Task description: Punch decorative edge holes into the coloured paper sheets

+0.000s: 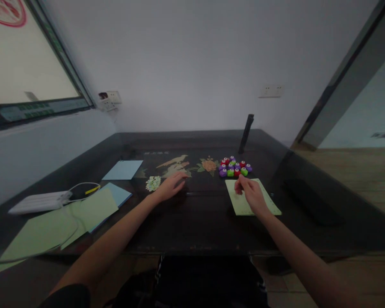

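Observation:
My right hand (248, 192) rests on a pale green sheet of paper (269, 203) lying on the dark table (199, 222), fingers curled near the sheet's far edge. Whether it pinches anything is too dim to tell. Just beyond it sits a cluster of small red, purple and green craft punches (235, 167). My left hand (172, 185) lies flat on the table with fingers loosely apart, holding nothing, next to a small pile of white paper cut-outs (153, 183).
Green sheets (51, 231) and blue sheets (123, 169) lie at the left, with a white power bank and cable (38, 202). A dark upright post (245, 133) stands behind the punches. Flower decals (208, 164) mark the tabletop. A wall is behind.

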The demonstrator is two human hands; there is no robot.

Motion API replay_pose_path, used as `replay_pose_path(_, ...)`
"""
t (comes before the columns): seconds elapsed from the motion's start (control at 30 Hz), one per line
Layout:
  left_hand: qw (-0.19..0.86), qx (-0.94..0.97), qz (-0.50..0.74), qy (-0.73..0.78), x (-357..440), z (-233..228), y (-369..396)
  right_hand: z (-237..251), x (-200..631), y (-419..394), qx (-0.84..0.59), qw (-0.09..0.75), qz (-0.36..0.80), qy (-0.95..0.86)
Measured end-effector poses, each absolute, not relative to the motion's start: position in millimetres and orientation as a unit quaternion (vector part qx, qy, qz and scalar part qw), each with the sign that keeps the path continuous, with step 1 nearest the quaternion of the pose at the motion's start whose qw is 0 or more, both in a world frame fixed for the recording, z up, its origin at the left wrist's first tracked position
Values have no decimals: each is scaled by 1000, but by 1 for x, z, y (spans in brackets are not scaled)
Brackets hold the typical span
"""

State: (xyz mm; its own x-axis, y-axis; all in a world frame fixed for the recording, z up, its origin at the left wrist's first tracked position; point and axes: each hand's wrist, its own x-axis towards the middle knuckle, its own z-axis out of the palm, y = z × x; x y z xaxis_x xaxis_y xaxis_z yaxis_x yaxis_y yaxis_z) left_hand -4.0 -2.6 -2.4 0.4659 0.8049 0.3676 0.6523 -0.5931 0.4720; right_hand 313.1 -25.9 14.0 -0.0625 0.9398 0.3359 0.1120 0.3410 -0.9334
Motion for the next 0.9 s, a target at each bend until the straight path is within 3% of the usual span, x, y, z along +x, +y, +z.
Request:
replay_pose_path(0.2,170,878,272,355,63,2,-19,23,369,6,-496,490,272,-663)
replay_pose_path(0.4,141,910,237,309,145,-9,-26,0,425,47,-624,267,37,-733)
replay_pose_path(0.57,119,914,167,349,174,-27,-20,-14,427,61,-574,187,43,-796)
replay_pose_path(0.73,96,927,118,343,171,-33,-17,-19,419,66,-559,154,17,-814)
replay_pose_path(0.9,87,929,98,345,171,-29,-18,-16,415,69,-573,143,86,-803)
